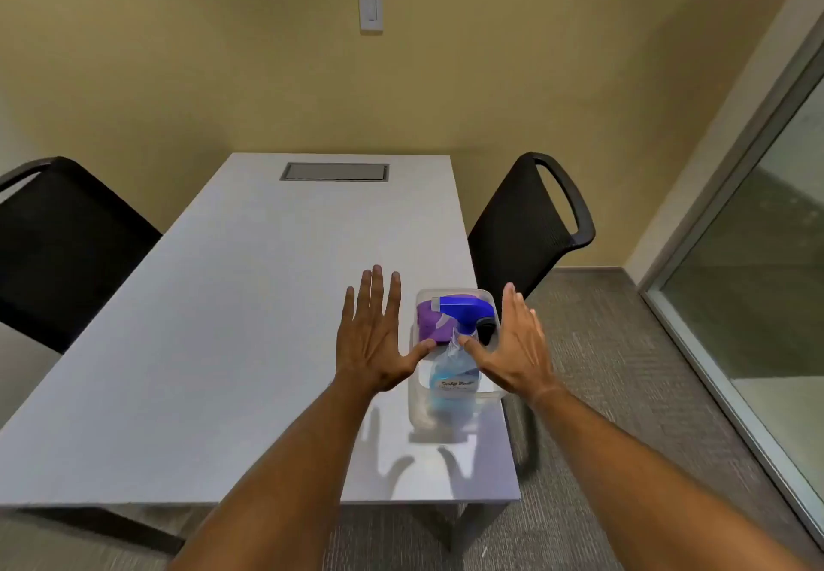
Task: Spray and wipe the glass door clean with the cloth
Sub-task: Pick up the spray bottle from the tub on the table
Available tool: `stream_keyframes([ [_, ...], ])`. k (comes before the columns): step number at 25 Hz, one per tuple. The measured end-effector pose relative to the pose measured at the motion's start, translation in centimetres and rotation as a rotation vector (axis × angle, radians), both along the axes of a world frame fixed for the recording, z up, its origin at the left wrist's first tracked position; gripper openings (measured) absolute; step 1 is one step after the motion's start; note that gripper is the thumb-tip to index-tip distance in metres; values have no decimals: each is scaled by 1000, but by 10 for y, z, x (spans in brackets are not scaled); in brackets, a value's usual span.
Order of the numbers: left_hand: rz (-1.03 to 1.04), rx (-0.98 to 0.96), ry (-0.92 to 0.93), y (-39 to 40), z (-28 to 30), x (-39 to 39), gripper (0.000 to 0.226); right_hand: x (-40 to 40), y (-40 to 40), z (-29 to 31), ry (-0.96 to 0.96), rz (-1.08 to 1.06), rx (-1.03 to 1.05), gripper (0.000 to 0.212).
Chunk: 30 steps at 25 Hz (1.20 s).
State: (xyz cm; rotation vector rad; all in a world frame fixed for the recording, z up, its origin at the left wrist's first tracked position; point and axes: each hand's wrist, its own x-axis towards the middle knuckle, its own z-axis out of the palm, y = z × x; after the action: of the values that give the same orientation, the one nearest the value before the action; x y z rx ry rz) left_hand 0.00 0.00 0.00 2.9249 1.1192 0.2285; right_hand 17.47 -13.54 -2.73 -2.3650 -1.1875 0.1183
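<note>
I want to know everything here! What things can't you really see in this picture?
- Purple cloth, head view: mostly hidden behind the spray bottle.
- Bottle label: too blurred to read.
- Black thing in the clear bin: partly hidden by the right hand.
- Glass door: cut off by the right edge.
- Left hand: touching the bin or not, unclear.

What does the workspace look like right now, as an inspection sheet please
Surface: grey table, bare apart from a clear bin near its right edge.
Job's things: spray bottle with blue head and purple cloth both in the bin; glass door at far right.
Clutter: a small dark thing in the bin, too unclear to name.
Hands: left hand and right hand open, spread over the bin, holding nothing.
Cables: nothing seen; closed hatch at the table's far end.
Surroundings: two black chairs, wall switch, carpet.
</note>
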Motion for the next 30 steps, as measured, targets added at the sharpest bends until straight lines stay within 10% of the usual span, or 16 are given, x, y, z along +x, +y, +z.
stream_keyframes([
  [6, 35, 13, 18, -8, -15, -2, 107, -12, 24, -22, 668, -34, 283, 58],
  [10, 42, 4, 11, -11, -17, -1, 104, -2, 36, -18, 879, 1, 326, 61],
  [30, -47, 151, -129, 4, 54, 45, 109, 43, 25, 92, 842, -8, 470, 54],
])
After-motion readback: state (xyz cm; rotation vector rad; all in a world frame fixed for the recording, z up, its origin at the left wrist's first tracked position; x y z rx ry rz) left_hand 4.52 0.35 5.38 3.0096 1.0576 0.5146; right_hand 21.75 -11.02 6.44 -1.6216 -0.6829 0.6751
